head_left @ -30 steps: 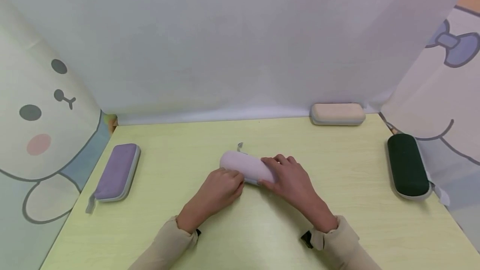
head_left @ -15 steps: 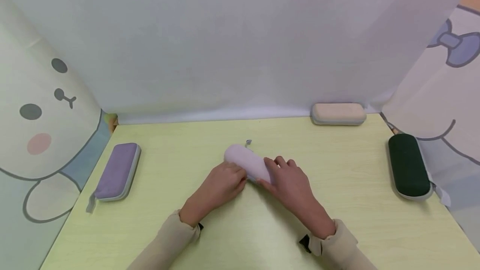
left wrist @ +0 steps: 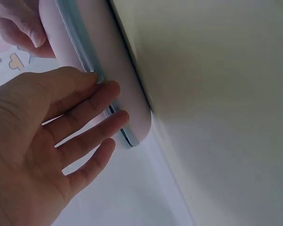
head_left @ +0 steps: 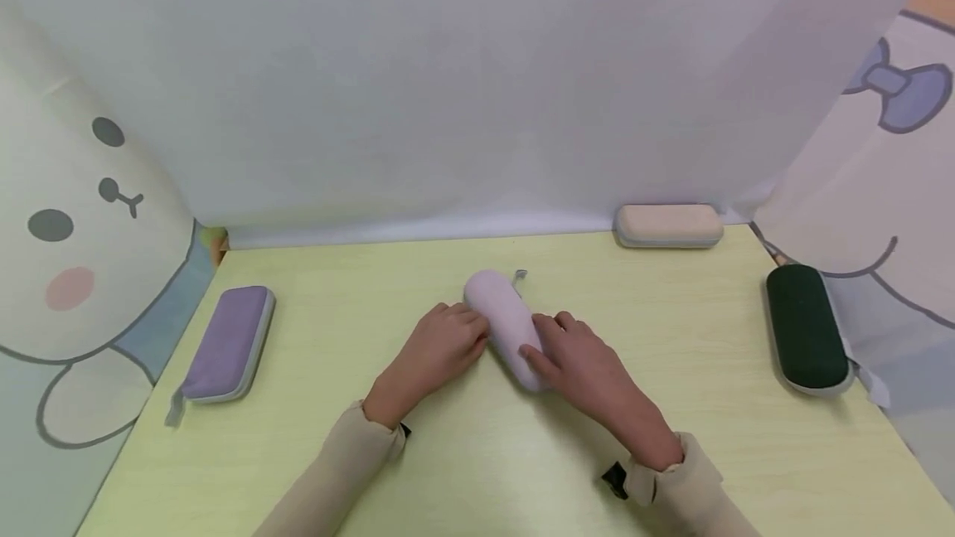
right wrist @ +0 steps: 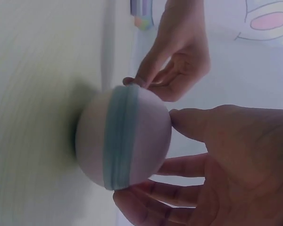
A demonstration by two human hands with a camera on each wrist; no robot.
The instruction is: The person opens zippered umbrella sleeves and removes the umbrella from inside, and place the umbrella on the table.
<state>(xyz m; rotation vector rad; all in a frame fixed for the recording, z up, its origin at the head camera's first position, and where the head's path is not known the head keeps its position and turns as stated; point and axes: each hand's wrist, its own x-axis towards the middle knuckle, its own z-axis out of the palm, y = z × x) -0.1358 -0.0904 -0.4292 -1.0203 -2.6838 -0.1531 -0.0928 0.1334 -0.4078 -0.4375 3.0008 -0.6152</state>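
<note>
A pale pink zip-up glasses case (head_left: 501, 305) with a grey-green zip band lies slanted on the table between both hands. My left hand (head_left: 446, 342) is at its left side. In the left wrist view, the thumb and index finger pinch the zip pull (left wrist: 99, 79), the other fingers spread loosely; a dark gap in the zip (left wrist: 125, 134) shows beyond them. My right hand (head_left: 585, 363) grips the near end, thumb on top and fingers along the right side, as the right wrist view also shows on the rounded case end (right wrist: 151, 136).
A purple case (head_left: 230, 342) lies at the left of the table (head_left: 358, 471). At the back right is a beige case (head_left: 669, 225), and a dark green case (head_left: 806, 328) lies by the right edge. A white curtain (head_left: 477, 89) hangs behind the table.
The pink case has turned clockwise, its far end swinging away and to the right, its near end coming nearer me. My left hand has shifted slightly up and right along its side.
</note>
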